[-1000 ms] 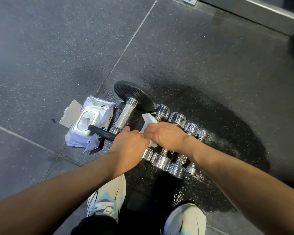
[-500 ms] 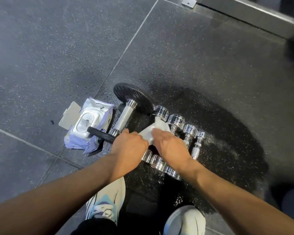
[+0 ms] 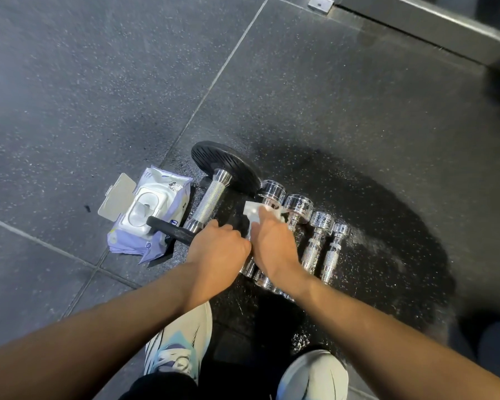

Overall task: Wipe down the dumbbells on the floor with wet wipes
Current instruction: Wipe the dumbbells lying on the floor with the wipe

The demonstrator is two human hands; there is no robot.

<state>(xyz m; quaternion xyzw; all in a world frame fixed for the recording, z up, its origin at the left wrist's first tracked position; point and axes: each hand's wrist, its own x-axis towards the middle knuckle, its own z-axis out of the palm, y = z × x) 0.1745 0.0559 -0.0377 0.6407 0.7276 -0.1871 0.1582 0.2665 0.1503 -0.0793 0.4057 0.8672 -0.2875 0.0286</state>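
white wipe slid farther up chrome dumbbell, right hand extended

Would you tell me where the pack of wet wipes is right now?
In the head view, the wet wipes pack lies lid-open on the floor, left of the big black-plated dumbbell and the left hand.

The dark speckled rubber floor was crossed by pale tile seams. 2 light sneakers stood on it at the bottom edge, a grey metal ledge ran along its top right corner
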